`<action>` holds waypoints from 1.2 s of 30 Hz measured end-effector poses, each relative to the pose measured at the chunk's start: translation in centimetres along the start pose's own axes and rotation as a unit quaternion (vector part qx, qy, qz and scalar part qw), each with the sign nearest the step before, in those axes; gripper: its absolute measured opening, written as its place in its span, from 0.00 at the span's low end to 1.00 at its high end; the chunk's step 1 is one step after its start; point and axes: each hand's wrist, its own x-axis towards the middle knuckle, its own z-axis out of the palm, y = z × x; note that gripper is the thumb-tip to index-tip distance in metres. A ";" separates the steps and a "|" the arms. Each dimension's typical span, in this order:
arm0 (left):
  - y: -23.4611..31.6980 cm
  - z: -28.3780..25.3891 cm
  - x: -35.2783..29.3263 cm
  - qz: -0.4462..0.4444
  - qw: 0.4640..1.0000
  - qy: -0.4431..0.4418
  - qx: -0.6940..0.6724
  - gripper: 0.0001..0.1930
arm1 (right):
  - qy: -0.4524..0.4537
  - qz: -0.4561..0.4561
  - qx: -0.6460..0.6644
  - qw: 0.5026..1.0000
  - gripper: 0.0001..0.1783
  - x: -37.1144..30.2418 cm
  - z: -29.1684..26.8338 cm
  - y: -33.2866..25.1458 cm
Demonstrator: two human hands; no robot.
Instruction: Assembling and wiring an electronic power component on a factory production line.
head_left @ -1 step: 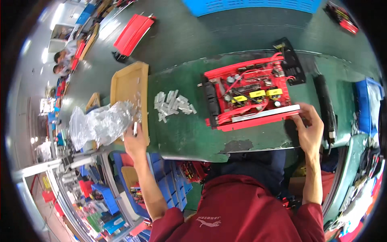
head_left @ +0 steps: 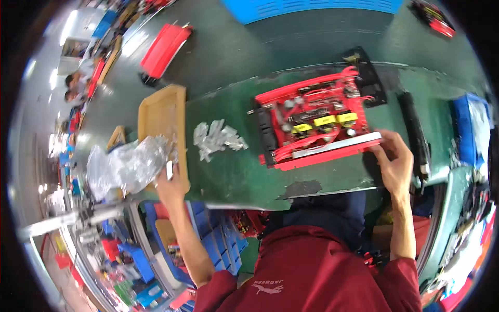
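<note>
My left hand (head_left: 170, 186) is at the near end of a tan tray (head_left: 182, 109), beside a crumpled clear plastic bag (head_left: 122, 164). Its fingers are closed on a small white strip (head_left: 169, 170). On the green bench lies an open red device housing (head_left: 317, 159) with a crowded red circuit board (head_left: 317, 112), yellow-labelled parts and a black end panel (head_left: 267, 129). A long white bar (head_left: 338, 145) runs along its near side. My right hand (head_left: 396, 160) pinches the right end of this bar and the housing edge between thumb and fingers.
Several small clear-white pieces (head_left: 218, 139) lie heaped between tray and housing. A black panel (head_left: 370, 78) touches the housing's far right corner. A dark rod-like tool (head_left: 416, 136) and a blue bin (head_left: 468, 130) are at right. Farther off are a red housing (head_left: 165, 51) and a blue crate (head_left: 312, 6).
The whole view has shifted slightly, so the bench things sit a little farther left. Both hands keep their holds, the left dipping slightly nearer to me.
</note>
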 end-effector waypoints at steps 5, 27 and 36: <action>-8.5 0.7 3.2 0.114 0.992 -0.048 -0.011 0.15 | 0.054 -0.106 -0.097 0.988 0.16 -0.6 -0.5 -0.7; 22.4 -4.8 -14.3 0.188 0.777 -0.248 -0.547 0.11 | -0.176 -0.315 0.200 0.911 0.16 -5.4 5.9 -4.8; 25.6 -3.9 -15.6 0.303 0.793 -0.180 -0.496 0.41 | -0.104 -0.131 0.139 0.976 0.12 -7.3 2.4 -3.2</action>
